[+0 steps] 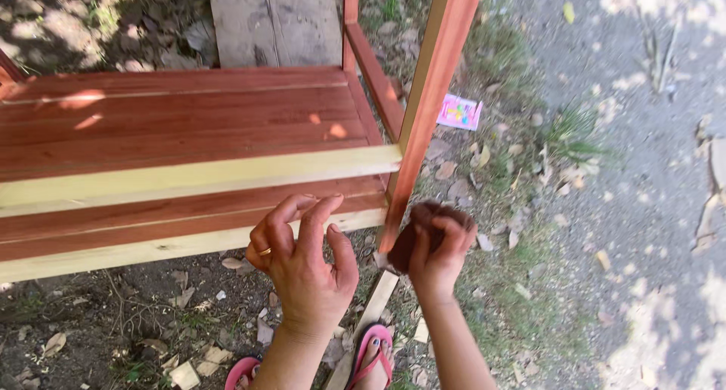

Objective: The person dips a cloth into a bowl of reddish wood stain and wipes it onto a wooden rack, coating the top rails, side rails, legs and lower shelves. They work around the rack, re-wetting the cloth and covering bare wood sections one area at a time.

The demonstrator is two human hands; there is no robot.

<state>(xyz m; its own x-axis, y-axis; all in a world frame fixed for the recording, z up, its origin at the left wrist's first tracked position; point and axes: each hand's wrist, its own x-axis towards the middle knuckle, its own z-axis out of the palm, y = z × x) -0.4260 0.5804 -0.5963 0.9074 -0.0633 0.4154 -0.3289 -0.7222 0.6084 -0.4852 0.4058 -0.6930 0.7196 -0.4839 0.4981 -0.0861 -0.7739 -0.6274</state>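
One dark rag (423,231) in right hand (439,265) grip, against upright leg (423,110)

Dk-brown rag (420,231), red-brn shelf (181,121)

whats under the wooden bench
Under the wooden bench: bare dirt, dry leaves, wood scraps. Ground further back is hidden by the slats.

Bare dirt (113,322) strewn with dry leaves and wood chips is seen below, dappled by sunlight. A grey gravel path (650,208) is flanked by grass tufts (575,133). A weathered plank (276,23) is laid beyond.
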